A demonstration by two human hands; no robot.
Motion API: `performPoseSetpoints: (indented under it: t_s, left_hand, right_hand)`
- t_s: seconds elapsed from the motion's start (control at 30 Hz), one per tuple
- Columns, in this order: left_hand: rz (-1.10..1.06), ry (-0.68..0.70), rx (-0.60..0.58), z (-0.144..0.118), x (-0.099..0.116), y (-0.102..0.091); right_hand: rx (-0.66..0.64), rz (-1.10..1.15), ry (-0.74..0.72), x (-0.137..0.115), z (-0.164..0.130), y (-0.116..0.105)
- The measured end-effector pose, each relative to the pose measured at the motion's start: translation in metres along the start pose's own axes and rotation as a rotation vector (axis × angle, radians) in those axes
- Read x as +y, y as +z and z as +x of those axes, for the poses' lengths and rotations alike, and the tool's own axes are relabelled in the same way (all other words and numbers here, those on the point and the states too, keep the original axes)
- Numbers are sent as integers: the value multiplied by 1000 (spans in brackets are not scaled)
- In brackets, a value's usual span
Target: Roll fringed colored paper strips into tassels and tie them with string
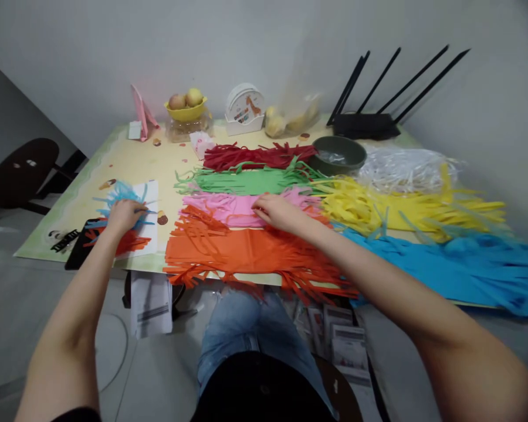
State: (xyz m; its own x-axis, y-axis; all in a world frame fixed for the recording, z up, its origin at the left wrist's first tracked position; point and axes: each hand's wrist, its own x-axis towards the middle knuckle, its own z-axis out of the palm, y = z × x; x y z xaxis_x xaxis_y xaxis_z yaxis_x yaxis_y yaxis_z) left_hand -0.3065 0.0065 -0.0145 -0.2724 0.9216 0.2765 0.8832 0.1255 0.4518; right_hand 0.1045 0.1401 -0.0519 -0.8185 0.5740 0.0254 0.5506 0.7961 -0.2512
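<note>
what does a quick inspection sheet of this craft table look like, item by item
surface: pale yellow table, mostly covered by paper.
job's things: light blue strips on a white sheet; pink strips; orange strips overhanging the near edge.
clutter: red strips, green strips, yellow strips, blue strips, dark bowl, yellow fruit bowl.
grips: left hand rests on the light blue strips; right hand touches the pink strips.
cables: nothing seen.
surroundings: router with antennas by the wall; dark chair on the left.
</note>
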Motion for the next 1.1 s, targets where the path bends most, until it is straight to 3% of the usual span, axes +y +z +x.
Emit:
performPoseSetpoints:
  t_s: [0.13, 0.2, 0.27, 0.33, 0.4, 0.47, 0.57, 0.67, 1.1]
  left_hand:
    - [-14, 40, -77, -13, -9, -2]
    - [-16, 100, -63, -10, 4, 0]
    - [-26, 193, -71, -5, 34, 16]
    - [-55, 308, -132, -2, 80, 47]
    - [-91, 427, -246, 0, 131, 85]
    - [-55, 505, -489, 1, 174, 122]
    - [7, 498, -603, 6, 206, 159]
    - [52, 451, -613, 13, 206, 171]
    - [59, 327, -634, 21, 202, 170]
  right_hand:
    - [-100, -4, -37, 13, -7, 7]
    - [-158, -18, -43, 16, -9, 6]
    - [-202, -30, -33, 18, -10, 3]
    - [-216, -29, -14, 19, -11, 1]
    - [-215, -26, 5, 20, -12, 0]
    - [-207, -19, 23, 21, -14, -1]
    - [-192, 2, 49, 24, -17, -2]
    - [-173, 28, 70, 27, -17, -5]
    - [-118, 57, 155, 25, -17, -8]
